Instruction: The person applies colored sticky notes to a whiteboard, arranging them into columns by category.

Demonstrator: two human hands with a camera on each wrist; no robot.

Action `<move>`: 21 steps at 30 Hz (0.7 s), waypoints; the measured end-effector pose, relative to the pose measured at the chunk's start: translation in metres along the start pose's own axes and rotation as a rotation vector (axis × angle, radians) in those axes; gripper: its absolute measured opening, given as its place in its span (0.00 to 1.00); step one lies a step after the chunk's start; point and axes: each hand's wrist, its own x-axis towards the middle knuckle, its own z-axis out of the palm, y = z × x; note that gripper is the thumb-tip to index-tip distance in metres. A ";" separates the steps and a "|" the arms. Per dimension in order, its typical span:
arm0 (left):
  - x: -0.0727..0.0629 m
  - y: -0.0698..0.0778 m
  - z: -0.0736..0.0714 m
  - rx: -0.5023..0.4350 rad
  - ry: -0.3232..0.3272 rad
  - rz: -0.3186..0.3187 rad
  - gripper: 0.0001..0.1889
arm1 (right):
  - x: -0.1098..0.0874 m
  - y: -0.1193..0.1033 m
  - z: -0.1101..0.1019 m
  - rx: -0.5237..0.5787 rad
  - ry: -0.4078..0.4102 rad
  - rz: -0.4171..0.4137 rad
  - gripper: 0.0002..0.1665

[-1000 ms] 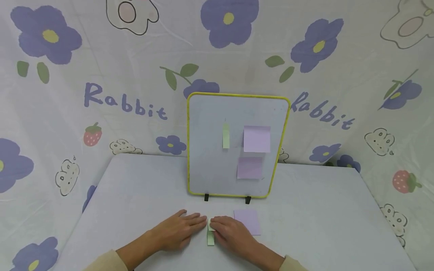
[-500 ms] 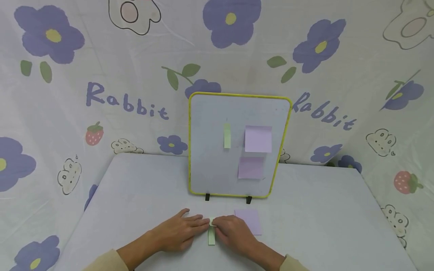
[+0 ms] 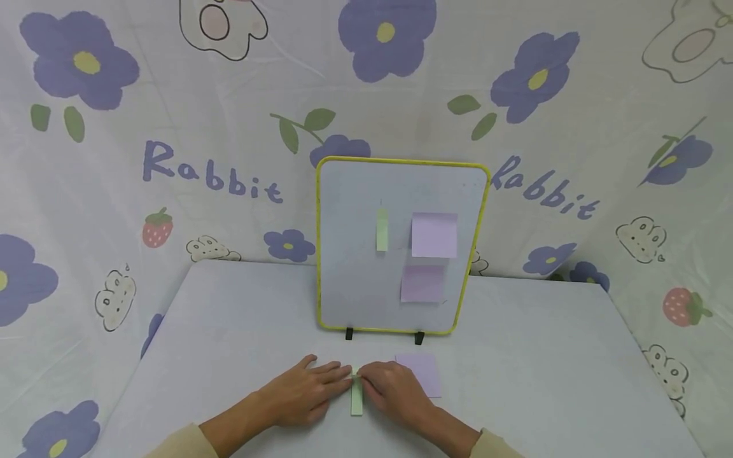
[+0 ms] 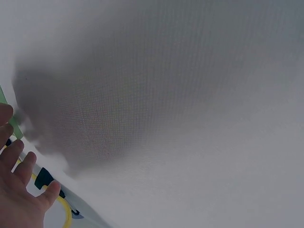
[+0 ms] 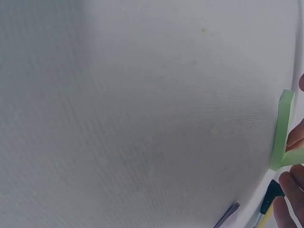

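Note:
A narrow pad of green sticky notes (image 3: 357, 406) lies on the table, its long side pointing away from me. My left hand (image 3: 309, 392) rests flat to its left, fingers fairly straight, fingertips at the pad's far left edge. From the right, my right hand (image 3: 396, 391) has curled fingers and pinches the top sticky note near the pad's far end. In the right wrist view that sticky note (image 5: 293, 157) bends up and away from the pad (image 5: 282, 126), still joined at one end. The left wrist view catches only a sliver of green (image 4: 18, 131) beside the fingers.
A yellow-framed whiteboard (image 3: 355, 286) stands behind the hands on black feet (image 3: 419, 338). It bears a green strip note (image 3: 382, 230) and two purple notes, one upper (image 3: 434, 235) and one lower (image 3: 422, 284). Purple sticky notes (image 3: 420, 372) lie behind my right hand.
My right fingers have curled more and shifted slightly toward the pad's far end, raising the top green note and baring more of the pad. The left hand has stayed nearly still.

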 end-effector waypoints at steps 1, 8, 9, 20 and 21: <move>0.000 0.000 0.000 -0.003 -0.002 -0.003 0.27 | 0.000 0.000 0.000 0.001 -0.003 0.006 0.05; 0.002 -0.001 0.000 0.037 0.002 0.004 0.26 | 0.006 0.001 0.000 0.020 0.013 0.061 0.05; 0.002 -0.001 -0.001 0.042 -0.002 0.006 0.26 | 0.008 0.002 0.000 0.030 0.023 0.068 0.05; 0.003 0.000 0.000 0.050 0.026 0.023 0.26 | 0.023 0.007 -0.009 0.130 0.166 0.110 0.07; 0.003 0.000 0.000 0.048 0.025 0.022 0.26 | 0.024 0.007 -0.011 0.140 0.176 0.106 0.07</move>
